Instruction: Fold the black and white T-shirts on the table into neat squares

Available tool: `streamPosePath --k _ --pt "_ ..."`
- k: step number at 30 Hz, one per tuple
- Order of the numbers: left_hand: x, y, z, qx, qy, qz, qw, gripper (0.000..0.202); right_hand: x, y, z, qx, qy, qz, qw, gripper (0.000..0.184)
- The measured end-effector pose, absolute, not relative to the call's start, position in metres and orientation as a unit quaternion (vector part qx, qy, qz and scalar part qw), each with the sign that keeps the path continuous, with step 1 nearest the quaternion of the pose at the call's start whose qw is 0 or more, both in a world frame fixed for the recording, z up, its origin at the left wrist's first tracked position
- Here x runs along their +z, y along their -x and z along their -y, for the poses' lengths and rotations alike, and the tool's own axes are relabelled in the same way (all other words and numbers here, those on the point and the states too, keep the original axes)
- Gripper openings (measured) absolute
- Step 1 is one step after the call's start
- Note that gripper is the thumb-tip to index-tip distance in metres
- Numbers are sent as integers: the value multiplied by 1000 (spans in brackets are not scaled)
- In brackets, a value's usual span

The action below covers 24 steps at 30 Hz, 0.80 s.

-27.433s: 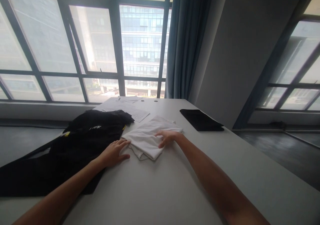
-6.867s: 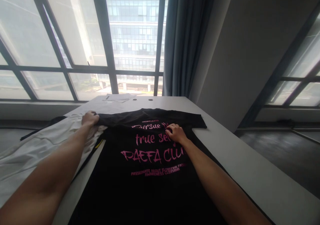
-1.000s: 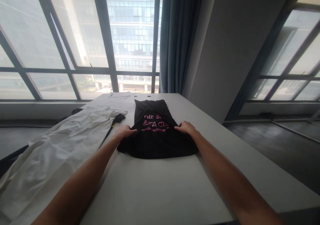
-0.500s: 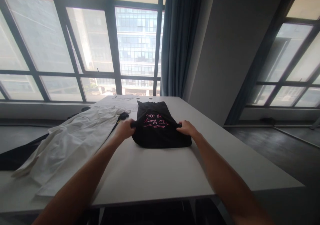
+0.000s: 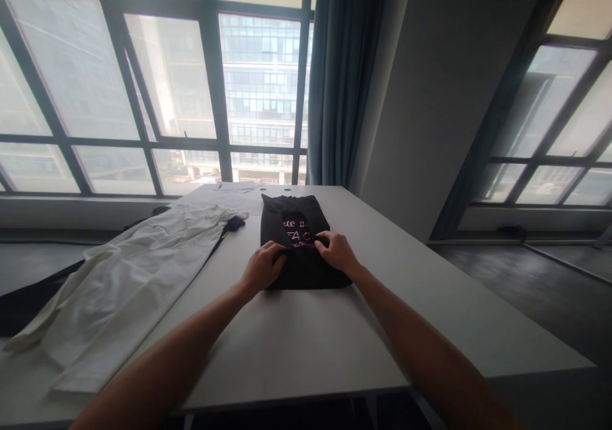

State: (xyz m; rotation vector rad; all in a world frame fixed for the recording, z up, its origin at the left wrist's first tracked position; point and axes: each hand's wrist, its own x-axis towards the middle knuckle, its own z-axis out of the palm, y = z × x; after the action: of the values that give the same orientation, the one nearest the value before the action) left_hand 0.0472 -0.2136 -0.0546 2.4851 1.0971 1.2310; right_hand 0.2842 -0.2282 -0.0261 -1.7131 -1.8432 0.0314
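A folded black shirt (image 5: pixel 299 270) with pink lettering lies on the white table (image 5: pixel 296 341) in front of me. My left hand (image 5: pixel 264 265) grips its left side, the fingers curled over the cloth. On the opposite side, my right hand (image 5: pixel 336 250) pinches the fabric between thumb and fingers. Both sides are drawn in over the print, so only the middle letters show. The fingertips are partly lost against the dark cloth.
White garments (image 5: pixel 129 289) lie spread on the table to the left, with a small dark bundle (image 5: pixel 234 224) at their edge. Paper sheets (image 5: pixel 229 191) rest at the far end. A blue curtain (image 5: pixel 342 85) hangs behind, beside the windows.
Both hands have moved inward, bringing the shirt's two sides closer together over the lettering. Fewer letters show now.
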Motion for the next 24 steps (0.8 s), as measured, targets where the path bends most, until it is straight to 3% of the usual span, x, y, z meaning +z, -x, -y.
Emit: streamPosePath --k 5,11,15,19,24 --pt "-62 -48 218 248 -906 -332 82 26 -40 -271 228 114 600 775 160 35" --pt "-50 -36 217 124 -934 -323 89 36 -24 -279 236 155 576 784 170 39" --pt "-39 -21 213 87 -939 -324 79 52 -24 -285 236 97 606 768 183 40" --pt "-36 -5 204 52 -923 -368 100 40 -34 -301 226 46 662 740 106 28" --pt "-44 5 192 52 -916 -367 153 29 -42 -328 218 69 741 664 72 52"
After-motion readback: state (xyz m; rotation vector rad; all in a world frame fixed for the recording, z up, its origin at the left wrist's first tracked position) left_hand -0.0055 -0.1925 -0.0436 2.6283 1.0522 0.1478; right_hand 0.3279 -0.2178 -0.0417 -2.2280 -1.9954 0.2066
